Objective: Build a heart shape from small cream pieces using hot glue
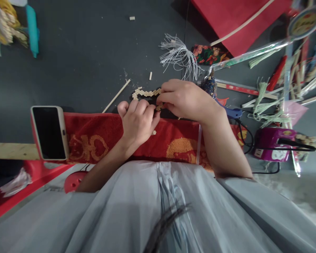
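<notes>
A string of small cream flower-shaped pieces (pixel 147 93) curves between my two hands, just above the table edge. My right hand (pixel 179 96) pinches one end of this flower chain between thumb and fingers. My left hand (pixel 139 117) is curled, its fingertips meeting the chain's lower end close to the right fingers. Exactly what lies under the left fingers is partly hidden. One loose cream flower (pixel 154 133) rests on the red towel (pixel 184 147) below my hands. A thin pale stick (pixel 117 95) lies to the left of the chain.
A phone (pixel 49 133) lies on the towel's left end. Right of my hands are a blue-handled glue gun (pixel 233 112), a purple power block (pixel 275 144) with black cords, and wrapped sticks. White strands (pixel 180 56), red paper (pixel 239 21) and a teal object (pixel 32 31) sit farther back.
</notes>
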Motion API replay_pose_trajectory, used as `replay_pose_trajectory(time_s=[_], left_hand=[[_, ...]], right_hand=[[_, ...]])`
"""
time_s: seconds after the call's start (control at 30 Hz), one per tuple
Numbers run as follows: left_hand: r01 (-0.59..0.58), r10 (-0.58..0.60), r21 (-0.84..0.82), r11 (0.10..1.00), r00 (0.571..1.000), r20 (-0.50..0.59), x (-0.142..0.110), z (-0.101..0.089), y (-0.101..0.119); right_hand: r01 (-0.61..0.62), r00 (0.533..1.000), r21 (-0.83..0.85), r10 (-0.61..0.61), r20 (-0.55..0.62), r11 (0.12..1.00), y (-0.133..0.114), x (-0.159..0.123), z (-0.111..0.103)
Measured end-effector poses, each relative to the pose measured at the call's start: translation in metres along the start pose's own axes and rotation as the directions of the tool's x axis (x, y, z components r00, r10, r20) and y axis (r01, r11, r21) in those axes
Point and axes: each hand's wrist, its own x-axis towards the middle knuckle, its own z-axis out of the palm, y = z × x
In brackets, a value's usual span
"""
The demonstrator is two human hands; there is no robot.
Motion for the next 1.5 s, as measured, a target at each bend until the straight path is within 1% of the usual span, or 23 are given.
replay_pose_trajectory(time_s=[0.1,0.27,0.33,0.43,0.57,0.77,0.87,1.0,1.23,1.43,1.5], left_hand=[[-0.028,0.028,0.028,0.999,0.999,-0.018,0.000,0.001,0.000],[-0.048,0.051,0.031,0.998,0.995,-0.087,0.000,0.007,-0.001],[-0.040,0.040,0.004,0.999,0.995,-0.087,-0.001,0.008,-0.001],[-0.017,0.016,-0.030,0.999,0.998,-0.057,-0.001,0.010,-0.002],[-0.032,0.033,0.009,0.999,0.996,-0.081,-0.001,0.010,-0.002],[-0.064,0.072,0.073,0.995,0.991,-0.113,0.000,0.009,-0.002],[-0.049,0.053,0.058,0.997,0.995,-0.079,0.001,0.009,-0.002],[-0.015,0.015,-0.001,1.000,1.000,-0.005,0.001,0.007,-0.001],[-0.020,0.020,0.010,1.000,0.999,-0.049,0.003,0.006,0.001],[0.016,-0.016,-0.033,0.999,1.000,0.018,0.002,0.005,0.001],[0.022,-0.021,-0.037,0.999,1.000,0.019,0.002,0.005,0.001]], right_hand=[[-0.011,1.000,-0.002,0.011,0.008,1.000,0.000,0.000,0.000],[0.002,1.000,-0.003,-0.002,0.021,1.000,0.000,0.000,-0.001],[0.002,1.000,-0.014,-0.002,0.006,1.000,-0.001,0.000,0.000],[0.007,1.000,-0.041,-0.008,-0.017,0.999,-0.001,0.000,0.000],[0.019,1.000,-0.047,-0.020,-0.007,0.999,-0.001,0.000,0.000],[0.014,1.000,-0.005,-0.014,0.002,1.000,0.001,0.000,0.001],[0.036,0.999,-0.015,-0.036,0.012,0.999,0.002,0.000,-0.001],[0.043,0.997,-0.052,-0.040,0.065,0.998,-0.001,0.002,-0.006],[0.047,0.997,-0.072,-0.043,0.057,0.996,-0.003,0.003,-0.007],[0.044,0.994,-0.089,-0.035,0.101,0.995,-0.005,0.004,-0.010],[0.040,0.993,-0.097,-0.029,0.112,0.994,-0.005,0.004,-0.010]])
